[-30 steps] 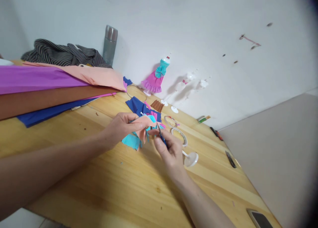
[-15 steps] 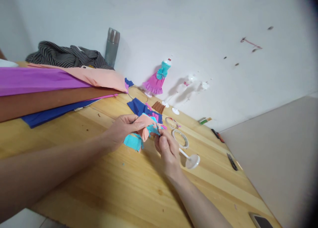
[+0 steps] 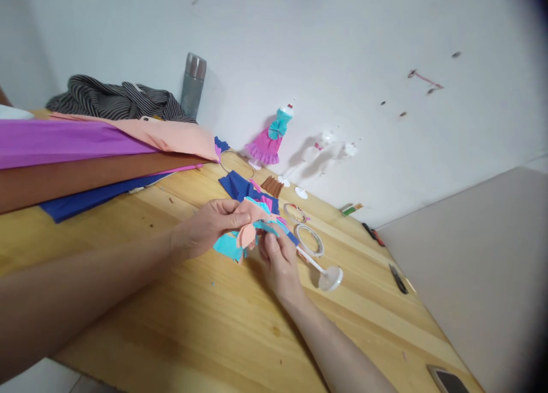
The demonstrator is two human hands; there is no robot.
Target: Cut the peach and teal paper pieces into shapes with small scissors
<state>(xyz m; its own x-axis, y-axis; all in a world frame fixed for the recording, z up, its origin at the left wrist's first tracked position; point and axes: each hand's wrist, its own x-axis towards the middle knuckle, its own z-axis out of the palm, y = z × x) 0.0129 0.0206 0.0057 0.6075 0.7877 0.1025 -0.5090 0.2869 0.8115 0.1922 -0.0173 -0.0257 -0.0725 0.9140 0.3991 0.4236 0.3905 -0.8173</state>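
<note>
My left hand (image 3: 214, 221) pinches a piece of peach crepe paper (image 3: 256, 210) between thumb and fingers, above the wooden table. A cut, petal-shaped peach piece (image 3: 245, 236) hangs below it. My right hand (image 3: 280, 256) is closed close by, its fingertips under the turquoise paper (image 3: 266, 228). It grips small scissors, whose blades are almost wholly hidden by paper and fingers now. Under my hands lie a turquoise scrap (image 3: 228, 247) and dark blue crepe paper (image 3: 237, 184). A white stand (image 3: 330, 279) lies tipped beside my right hand.
Crepe paper sheets, one purple (image 3: 72, 141), spread at left beside a striped cloth (image 3: 120, 99) and flask (image 3: 194, 84). A dressed doll form (image 3: 268, 141) stands by the wall. Tape rolls (image 3: 309, 240), a cutter (image 3: 398, 279) and a phone (image 3: 447, 379) lie right.
My right hand has shifted slightly left and down, toward the paper. The dark blade seen before is now hidden, and a turquoise strip shows over the fingertips. My left hand keeps its pinch.
</note>
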